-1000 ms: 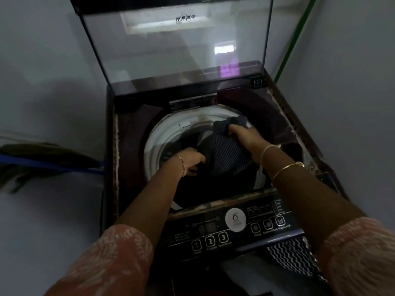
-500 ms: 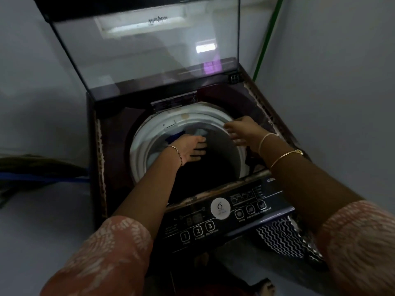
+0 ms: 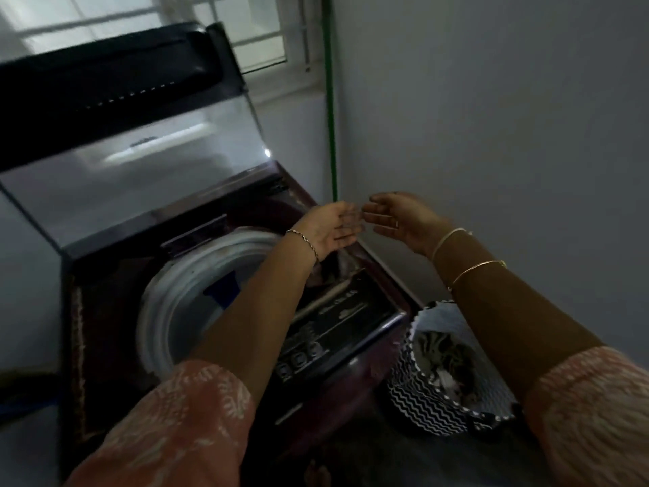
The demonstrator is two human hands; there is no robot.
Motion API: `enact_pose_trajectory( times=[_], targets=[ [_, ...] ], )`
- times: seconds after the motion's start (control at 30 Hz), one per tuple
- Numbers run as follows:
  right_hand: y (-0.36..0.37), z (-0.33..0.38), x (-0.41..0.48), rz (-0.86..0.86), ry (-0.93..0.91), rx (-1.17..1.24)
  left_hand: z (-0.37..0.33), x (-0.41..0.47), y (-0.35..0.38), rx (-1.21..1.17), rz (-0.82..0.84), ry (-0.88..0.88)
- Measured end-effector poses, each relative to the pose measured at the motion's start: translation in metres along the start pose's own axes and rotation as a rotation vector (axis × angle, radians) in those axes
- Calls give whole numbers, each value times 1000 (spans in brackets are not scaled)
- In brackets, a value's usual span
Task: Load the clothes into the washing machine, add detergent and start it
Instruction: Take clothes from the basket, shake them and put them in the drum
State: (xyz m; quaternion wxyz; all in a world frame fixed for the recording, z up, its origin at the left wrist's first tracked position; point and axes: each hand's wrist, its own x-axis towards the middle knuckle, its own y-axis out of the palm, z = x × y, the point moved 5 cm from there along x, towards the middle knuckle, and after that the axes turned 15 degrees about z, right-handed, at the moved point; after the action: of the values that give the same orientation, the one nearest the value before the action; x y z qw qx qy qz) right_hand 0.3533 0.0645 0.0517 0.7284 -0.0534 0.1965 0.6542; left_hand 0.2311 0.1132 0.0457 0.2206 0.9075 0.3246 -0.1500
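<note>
Top-loading washing machine (image 3: 105, 311), dark maroon casing, standing in the corner of a room. Its glass lid (image 3: 140, 170) is raised and leans back. The drum (image 3: 165, 311) has a white rim and is open. Inside it one blue piece of clothing (image 3: 224, 291) shows, while the rest of the interior is dark and partly hidden by the left forearm. The laundry basket (image 3: 421, 398), with a black-and-white zigzag wall, sits on the floor just beside the machine's front right corner and holds a crumpled patterned cloth (image 3: 446, 360). The left hand (image 3: 330, 228) is raised above the machine's rear right corner, fingers straight and relaxed, holding nothing. The right hand (image 3: 400, 217) is beside it, fingers loosely extended, and also holds nothing. The fingertips of the two hands are close together; whether they touch cannot be told. There is a thin chain bracelet (image 3: 305, 240) on the left wrist and two bangles (image 3: 470, 272) on the right forearm, and both sleeves are peach with a pale print. The control panel (image 3: 326, 332) runs along the machine's front edge with rows of buttons, blurred, its left part covered by the left forearm. A green pole (image 3: 330, 100) stands upright in the corner behind the hands. A window (image 3: 246, 26) is above the lid, and a plain grey wall (image 3: 491, 117) is at the right.
</note>
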Motion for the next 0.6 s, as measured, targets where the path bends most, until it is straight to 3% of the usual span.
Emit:
enact_pose_trajectory(
  times=[0.33,0.6],
  targets=[
    [-194,-43,-119,-229,57,85,68,79,188,60,137,-134],
    [-281,-144,-162,-355,217,218,165,131,245,108,168,-332]
  ],
)
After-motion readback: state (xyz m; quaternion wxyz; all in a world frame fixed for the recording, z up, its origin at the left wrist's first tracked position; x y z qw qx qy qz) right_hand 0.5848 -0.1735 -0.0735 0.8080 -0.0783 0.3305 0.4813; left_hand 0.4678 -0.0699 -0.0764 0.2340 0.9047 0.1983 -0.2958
